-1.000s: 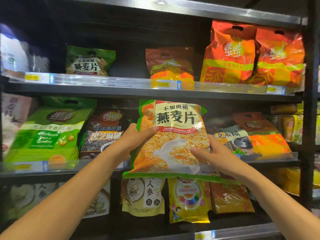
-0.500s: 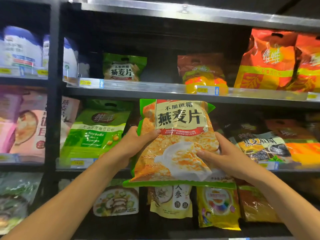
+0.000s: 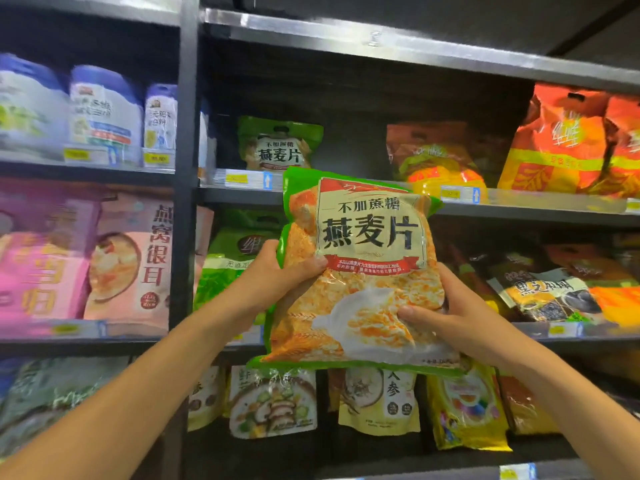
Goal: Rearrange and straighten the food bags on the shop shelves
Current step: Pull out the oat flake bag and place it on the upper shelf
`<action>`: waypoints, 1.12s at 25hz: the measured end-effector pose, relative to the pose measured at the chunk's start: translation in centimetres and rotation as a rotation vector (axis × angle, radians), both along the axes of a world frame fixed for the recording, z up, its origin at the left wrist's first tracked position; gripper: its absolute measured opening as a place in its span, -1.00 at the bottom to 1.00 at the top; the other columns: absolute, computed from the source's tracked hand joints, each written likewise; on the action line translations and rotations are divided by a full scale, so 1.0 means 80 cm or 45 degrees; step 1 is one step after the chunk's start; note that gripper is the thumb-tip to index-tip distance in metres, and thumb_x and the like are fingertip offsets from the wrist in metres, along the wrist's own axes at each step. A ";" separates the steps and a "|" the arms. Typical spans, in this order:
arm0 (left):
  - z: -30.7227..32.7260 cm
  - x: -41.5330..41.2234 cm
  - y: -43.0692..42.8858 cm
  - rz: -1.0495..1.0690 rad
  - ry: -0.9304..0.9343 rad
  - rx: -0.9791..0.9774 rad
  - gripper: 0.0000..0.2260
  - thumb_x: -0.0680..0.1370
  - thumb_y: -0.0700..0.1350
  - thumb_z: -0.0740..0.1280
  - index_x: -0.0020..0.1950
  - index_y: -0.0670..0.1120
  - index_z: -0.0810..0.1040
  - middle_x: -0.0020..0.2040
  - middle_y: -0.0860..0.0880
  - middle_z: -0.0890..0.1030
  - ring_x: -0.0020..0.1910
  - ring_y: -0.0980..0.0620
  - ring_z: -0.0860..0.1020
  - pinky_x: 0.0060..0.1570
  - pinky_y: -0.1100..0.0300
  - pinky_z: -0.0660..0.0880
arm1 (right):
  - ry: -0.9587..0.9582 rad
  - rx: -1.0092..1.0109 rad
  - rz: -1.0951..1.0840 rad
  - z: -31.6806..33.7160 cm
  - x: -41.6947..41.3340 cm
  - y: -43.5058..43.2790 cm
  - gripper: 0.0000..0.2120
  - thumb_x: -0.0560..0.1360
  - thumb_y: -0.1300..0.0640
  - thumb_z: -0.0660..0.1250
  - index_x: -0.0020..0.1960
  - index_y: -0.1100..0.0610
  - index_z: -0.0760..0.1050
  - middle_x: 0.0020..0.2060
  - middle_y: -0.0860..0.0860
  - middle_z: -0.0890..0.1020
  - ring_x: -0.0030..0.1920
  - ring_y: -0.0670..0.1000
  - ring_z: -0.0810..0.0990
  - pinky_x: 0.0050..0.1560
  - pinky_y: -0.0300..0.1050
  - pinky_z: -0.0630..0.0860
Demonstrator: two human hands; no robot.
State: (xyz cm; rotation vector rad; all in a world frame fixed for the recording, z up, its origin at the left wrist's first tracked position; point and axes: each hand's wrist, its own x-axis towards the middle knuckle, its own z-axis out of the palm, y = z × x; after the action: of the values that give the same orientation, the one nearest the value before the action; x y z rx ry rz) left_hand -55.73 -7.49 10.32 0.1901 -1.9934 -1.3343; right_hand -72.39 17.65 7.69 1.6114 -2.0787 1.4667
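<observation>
The large oat bag [image 3: 367, 233] was held in the air below and just right of the matching oat bag [image 3: 280, 144], which stood far back on the upper shelf [image 3: 519, 206]. The held bag's top edge overlapped that shelf's front rail. The left grip [image 3: 275, 271] clasped its left edge with the thumb across the front, and the right grip [image 3: 446, 306] clasped the lower right side the same way.

Judging by the twin label, the bag probably belonged in front of the matching oat bag. It should be lifted clear of the rail, held upright with the label outward, and set down square ahead of its twin.

The fingers behind the bag were hidden. The price tags just below the matching oat bag were blurred, and the packs to its left were too smeared to read.
</observation>
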 end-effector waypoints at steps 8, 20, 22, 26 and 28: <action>0.080 0.049 -0.033 -0.120 -0.048 -0.052 -0.38 0.40 0.05 0.59 0.39 0.01 0.43 0.19 0.03 0.70 0.15 0.00 0.69 0.20 -0.08 0.61 | 0.056 -0.050 -0.012 0.070 0.024 -0.052 -0.41 0.49 -0.06 0.50 0.45 -0.19 0.35 0.15 -0.27 0.68 0.12 -0.26 0.67 0.06 -0.28 0.58; 0.189 -0.011 -0.115 0.029 0.166 -0.014 -0.59 0.49 0.04 0.53 0.27 -0.08 0.61 0.06 -0.07 0.76 0.03 -0.11 0.74 0.18 -0.17 0.62 | 0.131 -0.104 -0.048 0.214 -0.047 -0.161 -0.54 0.47 -0.19 0.50 0.33 -0.19 0.50 0.06 -0.22 0.72 0.08 -0.15 0.69 0.21 -0.04 0.59; 0.209 -0.024 -0.127 0.057 0.174 -0.020 -0.59 0.50 0.06 0.53 0.27 -0.11 0.62 0.05 -0.09 0.77 0.02 -0.13 0.75 0.17 -0.18 0.62 | 0.134 -0.098 -0.015 0.238 -0.061 -0.176 -0.57 0.49 -0.19 0.48 0.32 -0.20 0.52 0.05 -0.24 0.73 0.06 -0.19 0.70 0.19 -0.10 0.59; 0.245 -0.043 -0.148 0.153 0.191 0.005 -0.56 0.49 0.11 0.53 0.23 -0.14 0.64 -0.02 -0.08 0.78 -0.09 -0.09 0.76 -0.03 -0.05 0.69 | 0.138 -0.061 0.048 0.283 -0.085 -0.202 -0.58 0.47 -0.24 0.47 0.26 -0.12 0.60 0.09 -0.18 0.75 0.14 -0.09 0.72 0.34 0.09 0.55; 0.263 -0.048 -0.155 0.172 0.209 0.010 -0.57 0.48 0.12 0.52 0.18 -0.16 0.67 -0.05 -0.08 0.78 -0.17 -0.03 0.76 -0.24 0.09 0.68 | 0.114 -0.073 0.073 0.304 -0.090 -0.211 -0.59 0.47 -0.22 0.48 0.24 -0.06 0.63 0.06 -0.13 0.76 0.11 -0.03 0.74 0.32 0.11 0.57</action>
State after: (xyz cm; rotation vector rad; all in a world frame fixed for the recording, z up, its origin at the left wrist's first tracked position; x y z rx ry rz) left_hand -59.60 -19.89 31.35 0.2077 -1.8061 -1.2318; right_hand -79.58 0.81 32.04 1.6956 -1.9407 1.4292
